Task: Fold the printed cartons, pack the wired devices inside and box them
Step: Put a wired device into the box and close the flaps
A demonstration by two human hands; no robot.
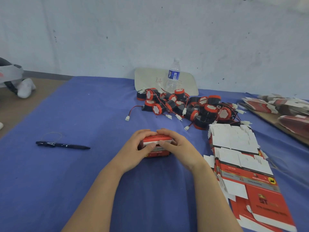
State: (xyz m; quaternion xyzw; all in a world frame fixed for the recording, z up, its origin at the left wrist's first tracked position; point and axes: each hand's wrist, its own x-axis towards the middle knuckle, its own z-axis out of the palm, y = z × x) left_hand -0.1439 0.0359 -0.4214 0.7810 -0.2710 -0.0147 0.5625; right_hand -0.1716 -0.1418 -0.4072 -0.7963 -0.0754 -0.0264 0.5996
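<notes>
Carton status: one red carton [157,146] sits on the table [83,181], centre, on the blue cloth, between both hands. Left hand [140,149] grips its left end and right hand [178,146] its right end. Fingers [167,132] of both are curled over the top, with tips nearly meeting at the far edge. Both thumbs are on the white flap along the near top edge. Can't tell if a device is inside.

Behind and to the right is the pile of wired devices [187,106]: black bodies with red rims, red/black leads and white connectors, all tangled. One lead trails out to the left of the pile.

Just right of the right forearm is the stack of flat cartons [239,163], fanned out with mostly the white insides up and red print showing at the near end. More flat cartons [274,104] lie on a brown board at the far right edge.

A water bottle [173,76] stands upright behind the pile, in front of a white panel [147,77] that leans on the wall. A black pen [62,145] lies on the cloth, well to the left of the hands.
</notes>
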